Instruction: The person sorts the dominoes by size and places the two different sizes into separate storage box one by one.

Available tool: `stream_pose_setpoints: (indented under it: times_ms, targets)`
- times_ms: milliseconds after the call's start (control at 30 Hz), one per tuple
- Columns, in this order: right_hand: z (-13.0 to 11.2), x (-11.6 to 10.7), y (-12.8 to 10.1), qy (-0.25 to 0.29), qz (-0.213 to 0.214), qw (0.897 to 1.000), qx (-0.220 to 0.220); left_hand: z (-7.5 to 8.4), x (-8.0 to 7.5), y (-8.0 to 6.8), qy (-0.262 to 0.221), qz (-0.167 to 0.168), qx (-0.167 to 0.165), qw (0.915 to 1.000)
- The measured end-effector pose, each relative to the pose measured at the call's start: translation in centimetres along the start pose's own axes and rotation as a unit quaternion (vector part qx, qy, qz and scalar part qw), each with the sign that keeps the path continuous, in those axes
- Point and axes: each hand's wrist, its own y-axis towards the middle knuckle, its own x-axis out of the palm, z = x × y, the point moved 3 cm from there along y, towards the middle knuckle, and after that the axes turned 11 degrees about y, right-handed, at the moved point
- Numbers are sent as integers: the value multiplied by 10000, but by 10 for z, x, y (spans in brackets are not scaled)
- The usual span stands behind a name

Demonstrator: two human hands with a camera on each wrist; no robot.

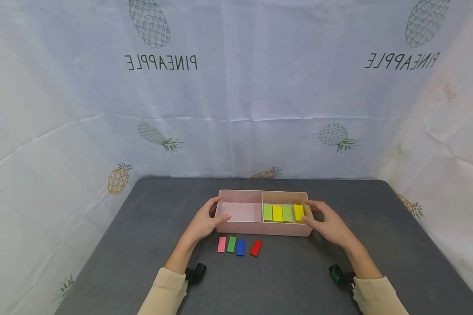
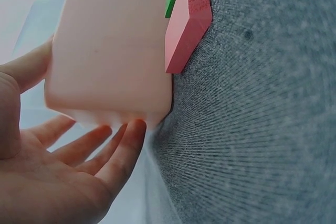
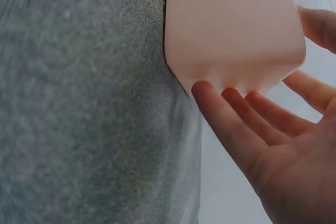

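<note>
A pink two-compartment box (image 1: 239,227) lies lengthwise across the table. My left hand (image 1: 203,221) holds its left end, thumb at the top rim and fingertips against the end wall, as the left wrist view also shows. At the opposite end my right hand (image 1: 331,222) grips in the same way, its fingers (image 3: 226,114) touching the end wall in the right wrist view. Yellow blocks (image 1: 277,213) and light green blocks (image 1: 267,212) stand in a row in the right compartment. The left compartment's pink floor (image 1: 241,211) is bare.
Before the box lie a pink block (image 1: 221,244), a green block (image 1: 231,244), a blue block (image 1: 240,247) and a tilted red block (image 1: 256,248). The dark grey table (image 1: 284,280) meets a white pineapple-print cloth (image 1: 236,96) behind and at the sides.
</note>
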Motion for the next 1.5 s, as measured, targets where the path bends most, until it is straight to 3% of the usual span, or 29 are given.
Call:
stream_pose_setpoints:
  times_ms: [400, 800, 1200, 1367, 1500]
  targets:
    - [10, -1, 1, 366, -229, 9986, 306, 2, -3, 0, 194, -32, 103, 9998]
    - [7, 0, 0, 478, -183, 9985, 206, 11, -8, -8, 890, 409, 962, 9905]
    - [11, 1, 3, 411, -161, 9985, 331, 26, -19, -31, 2070, 1042, 1685, 9581]
    - [11, 0, 3, 454, -151, 9980, 414, 35, -21, -40, 2256, 1387, 2310, 9362]
    - [11, 0, 3, 469, -171, 9979, 417, 44, -19, -46, 2352, 1413, 2880, 9175]
